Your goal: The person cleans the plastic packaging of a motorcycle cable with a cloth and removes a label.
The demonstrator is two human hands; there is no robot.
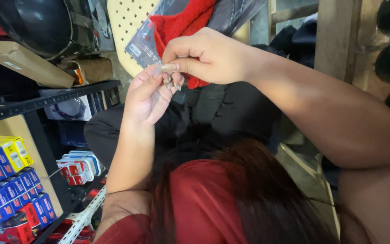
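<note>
Widest in the frame is the black metal shelving rack (37, 101) on the left, its flat powder-coated rails carrying rows of small glossy blue, yellow and red cardboard boxes (10, 190), crisp-edged and packed tight. Above it a rounded black helmet (37, 22) is gleaming hard and smooth beside a plain brown cardboard box (25, 63), matte and sharp-cornered. Behind the hands a cream perforated plastic panel (127, 20) is showing its even grid of holes, and against it a clear crinkly plastic bag holding soft red fabric (181, 22) is catching the light. Now to the action: the right hand (208, 56) is curling over from above, thumb and forefinger pressing together on a small pale tube-like piece (169, 68), while the left hand (147, 97) is reaching up from below, fingers closing round a tiny cluster of small shiny metal parts (171, 82) dangling just under that piece. Exactly what those parts are is too small to tell. In my judgement, working such slick little bits well is calling for a firm fingertip pinch, wrists steadying against each other, and the pieces staying over the lap in case one slips.
</note>
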